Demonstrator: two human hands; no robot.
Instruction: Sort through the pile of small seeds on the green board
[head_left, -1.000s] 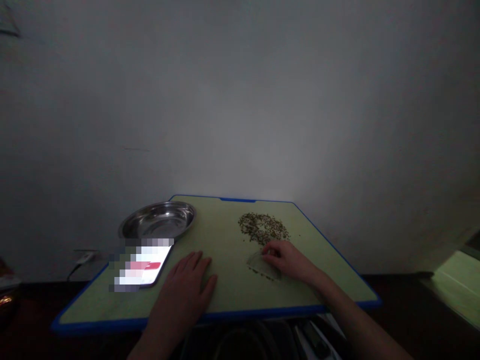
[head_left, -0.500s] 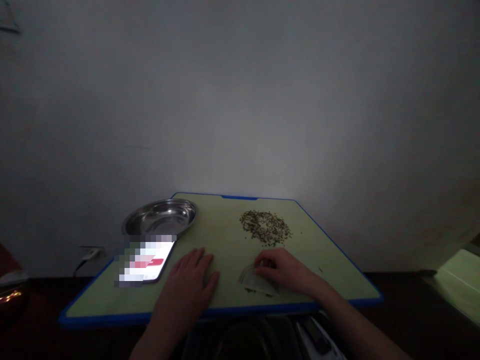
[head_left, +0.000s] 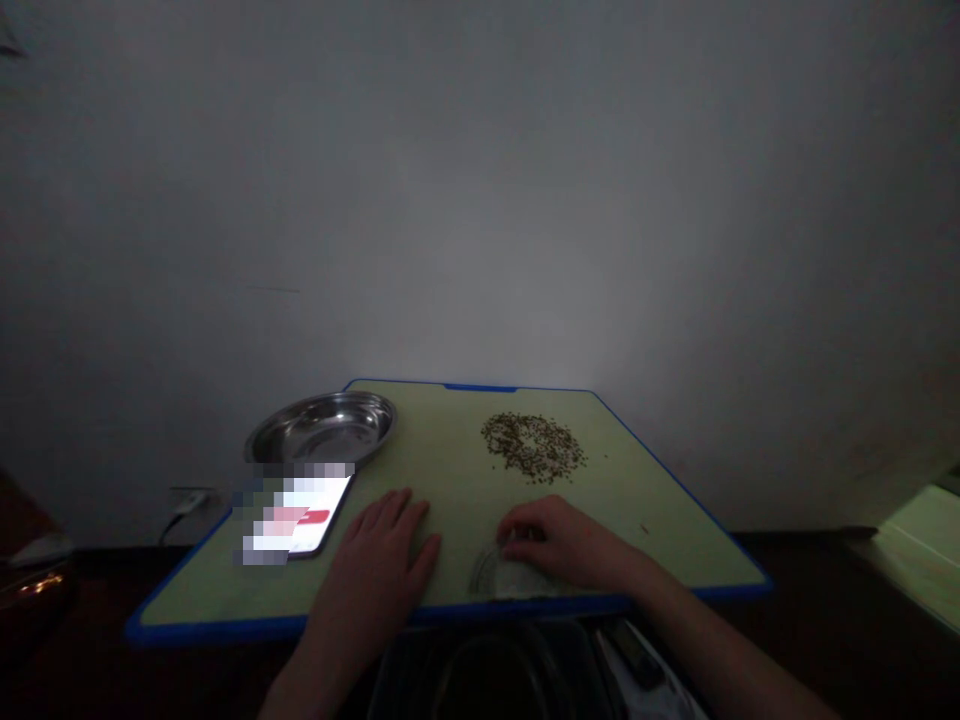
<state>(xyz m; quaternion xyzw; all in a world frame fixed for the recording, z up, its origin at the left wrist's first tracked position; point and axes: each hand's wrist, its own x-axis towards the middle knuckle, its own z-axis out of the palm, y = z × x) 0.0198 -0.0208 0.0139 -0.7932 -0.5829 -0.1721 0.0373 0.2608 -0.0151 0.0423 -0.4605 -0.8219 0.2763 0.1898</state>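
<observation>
Pale yellow-green on tabletop (head_left: 442,450), blue along rim (head_left: 300,629). Dark brown speckling for grains (head_left: 517,446). Silver for basin (head_left: 322,428). White with red bar for phone screen (head_left: 321,502). Dull grey for wall (head_left: 480,200). See-through, colourless for curved piece (head_left: 487,574).

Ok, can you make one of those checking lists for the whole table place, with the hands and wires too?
Surface: pale green table with a blue edge.
Job's things: dark bits, loosely scattered; clear curved piece by the near edge.
Clutter: metal bowl and lit phone on the left; small reddish sliver on the right.
Grip: left hand flat on the table, holding nothing; right hand pinching the clear curved piece.
Cables: dark cable from a pale plug, left of the table.
Surroundings: grey wall behind; things under the near edge too dark to tell.
</observation>
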